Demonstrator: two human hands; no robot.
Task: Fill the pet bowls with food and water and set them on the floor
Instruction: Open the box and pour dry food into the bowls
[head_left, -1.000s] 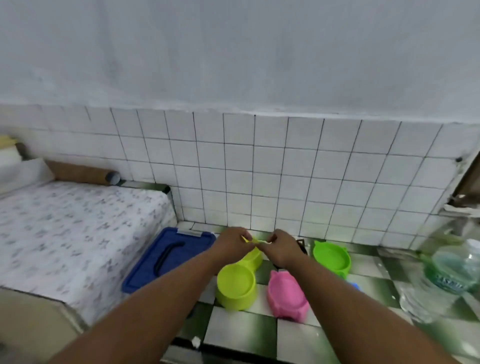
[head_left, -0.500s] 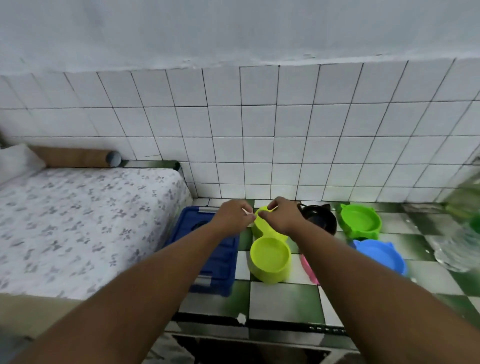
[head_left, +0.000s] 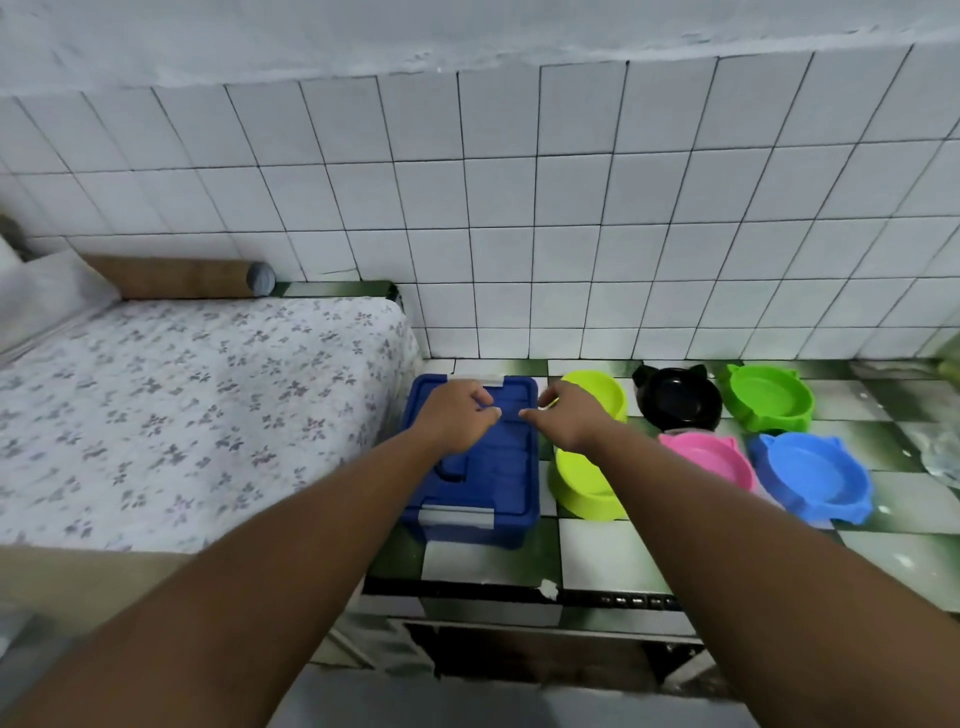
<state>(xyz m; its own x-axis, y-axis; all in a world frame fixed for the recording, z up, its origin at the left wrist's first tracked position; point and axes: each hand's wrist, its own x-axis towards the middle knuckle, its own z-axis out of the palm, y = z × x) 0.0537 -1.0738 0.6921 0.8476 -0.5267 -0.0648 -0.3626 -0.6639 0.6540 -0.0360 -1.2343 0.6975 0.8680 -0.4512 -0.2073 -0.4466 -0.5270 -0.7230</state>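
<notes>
A blue lidded storage box (head_left: 511, 470) with grey latches stands on the green-and-white tiled counter (head_left: 597, 553). My left hand (head_left: 457, 415) and my right hand (head_left: 569, 415) hover close together over its lid, fingertips nearly meeting, fingers loosely curled. I see nothing held in either. To the right stand pet bowls: a lime double bowl (head_left: 589, 493) partly behind my right wrist, a black one (head_left: 675, 405), a green one (head_left: 769, 402), a pink one (head_left: 714, 460) and a blue one (head_left: 815, 480). All look empty.
A mattress with a floral sheet (head_left: 182, 405) fills the left, level with the counter, with a cardboard tube (head_left: 182, 276) against the white tiled wall. A clear plastic bottle (head_left: 944, 457) shows at the right edge. The counter's front edge (head_left: 519, 592) drops off below the box.
Both hands have moved left, from above the lime bowl to above the blue box lid. The thin pale thing between the fingertips no longer shows. The view has tilted down.
</notes>
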